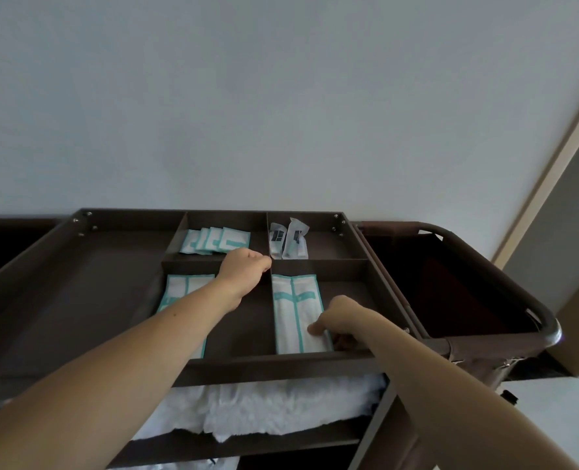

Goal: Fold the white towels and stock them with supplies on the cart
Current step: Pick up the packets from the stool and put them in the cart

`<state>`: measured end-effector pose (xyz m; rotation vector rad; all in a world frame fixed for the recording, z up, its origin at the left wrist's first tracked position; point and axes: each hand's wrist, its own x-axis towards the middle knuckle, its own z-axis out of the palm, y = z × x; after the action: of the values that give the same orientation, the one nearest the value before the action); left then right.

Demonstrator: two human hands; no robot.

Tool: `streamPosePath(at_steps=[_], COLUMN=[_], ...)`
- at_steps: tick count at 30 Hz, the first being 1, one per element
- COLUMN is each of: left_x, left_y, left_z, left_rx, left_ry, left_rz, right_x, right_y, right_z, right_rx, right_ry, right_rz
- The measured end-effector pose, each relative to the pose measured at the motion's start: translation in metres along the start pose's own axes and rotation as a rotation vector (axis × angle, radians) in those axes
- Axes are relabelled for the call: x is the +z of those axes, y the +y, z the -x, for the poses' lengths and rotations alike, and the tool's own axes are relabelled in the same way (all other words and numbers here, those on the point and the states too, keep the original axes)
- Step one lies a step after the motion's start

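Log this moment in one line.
stage: stocking cart tray | left hand: curled at divider junction, grip unclear | right hand: pinches long packets, near-right compartment | towels: on shelf below

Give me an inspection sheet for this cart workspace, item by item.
Surface: brown cart tray, split into compartments by dividers.
Job's things: small sachets back-left; clear-wrapped packets back-right; front-right long packets, two side by side; front-left long packets, partly hidden by the arm; white towels on the shelf below.
Clutter: nothing seen.
Hands: left hand curled at the divider crossing, grip hidden; right hand pinches the near end of the front-right long packets.
Cables: nothing seen.
Surroundings: pale wall; dark bag at the cart's right end; door frame.
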<state>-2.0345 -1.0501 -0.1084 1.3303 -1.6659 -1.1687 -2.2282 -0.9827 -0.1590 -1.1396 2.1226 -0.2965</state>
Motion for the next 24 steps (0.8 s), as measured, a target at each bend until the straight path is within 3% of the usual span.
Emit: streamPosePath(at_steps=[12,16,19,24], left_x=[-0.007,-0.021,-0.039,-0.095], left_y=[-0.001,-0.006,-0.019,-0.038], left_z=[0.023,0.038,0.056,0.093], left_rx=[-0.005,-0.002,-0.054,-0.090], left_ry=[0.076,0.164,0.201,0.299], left_rz=[-0.153,-0.254,-0.431,-0.619], right_x=[-0.003,-0.004,0.012,0.053], right_y=[0.008,-0.019,-0.051,-0.088], right_z=[0.005,0.015,0.038,0.074], right_rx=[-0.049,-0.344,-0.597,-0.720], right_ry=[0.190,0.346,0.263,0.150], right_rz=[0.241,0.343,0.427,0.544])
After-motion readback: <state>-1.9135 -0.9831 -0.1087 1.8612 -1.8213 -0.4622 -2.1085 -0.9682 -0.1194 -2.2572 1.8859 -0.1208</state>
